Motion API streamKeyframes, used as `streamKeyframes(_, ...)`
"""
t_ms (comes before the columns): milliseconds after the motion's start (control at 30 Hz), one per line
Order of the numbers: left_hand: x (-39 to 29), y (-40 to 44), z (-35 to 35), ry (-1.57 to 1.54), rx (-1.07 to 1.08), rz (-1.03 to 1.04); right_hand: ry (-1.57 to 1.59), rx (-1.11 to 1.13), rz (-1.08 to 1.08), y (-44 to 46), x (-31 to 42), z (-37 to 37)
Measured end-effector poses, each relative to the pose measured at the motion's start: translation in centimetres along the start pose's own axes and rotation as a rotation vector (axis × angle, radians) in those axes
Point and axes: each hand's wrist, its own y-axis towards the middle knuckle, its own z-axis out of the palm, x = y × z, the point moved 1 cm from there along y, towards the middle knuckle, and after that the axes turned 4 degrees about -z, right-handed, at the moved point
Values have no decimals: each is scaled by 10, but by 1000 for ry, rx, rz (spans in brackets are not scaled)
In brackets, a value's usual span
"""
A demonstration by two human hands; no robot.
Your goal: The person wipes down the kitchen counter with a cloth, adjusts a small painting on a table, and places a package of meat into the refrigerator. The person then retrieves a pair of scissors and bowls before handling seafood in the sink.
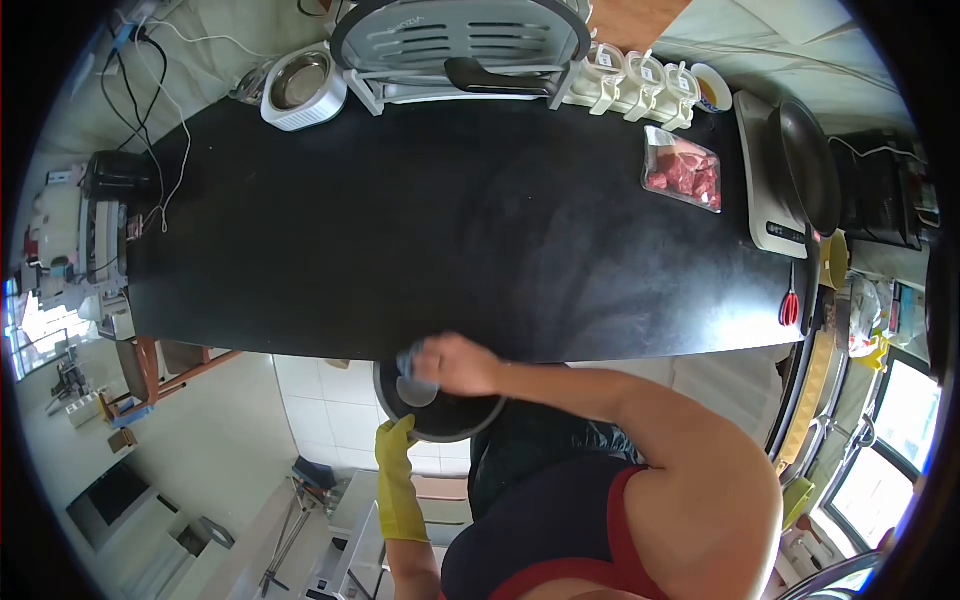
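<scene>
My left hand (396, 450), in a yellow rubber glove, grips the near-left rim of a dark round pan (450, 425) beside the table's front edge. A pale round patch shows on the pan's inner face. Over the pan is my bare right hand (458, 364), its fingers closed around a blue-grey cloth (406, 358). The cloth is small and blurred, and part of it is hidden by the fingers. Where exactly the cloth touches the pan, I cannot tell.
On the black table (400, 230) are a meat tray (684, 170), red-handled scissors (790, 306), a frying pan (805, 165) on a white cooktop (760, 180), seasoning jars (640, 80), a grill pan (460, 45) and a white bowl holder (305, 90). A black bag (530, 455) hangs below.
</scene>
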Motion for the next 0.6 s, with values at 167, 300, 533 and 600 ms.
streamKeyframes(167, -5, -13, -5, -35, -56, -7, 71, -199, 7, -6, 11, -7)
streamKeyframes(300, -1, -12, -8, -48, -96, -16, -495, -746, 164, 12, -70, -137)
streamKeyframes(533, 10, -7, -6, -175, -129, -37, -846, -930, 632, 69, -203, -184)
streamKeyframes(600, 11, -6, -3, -217, -126, -60, -815, -928, 646, 107, -212, -177)
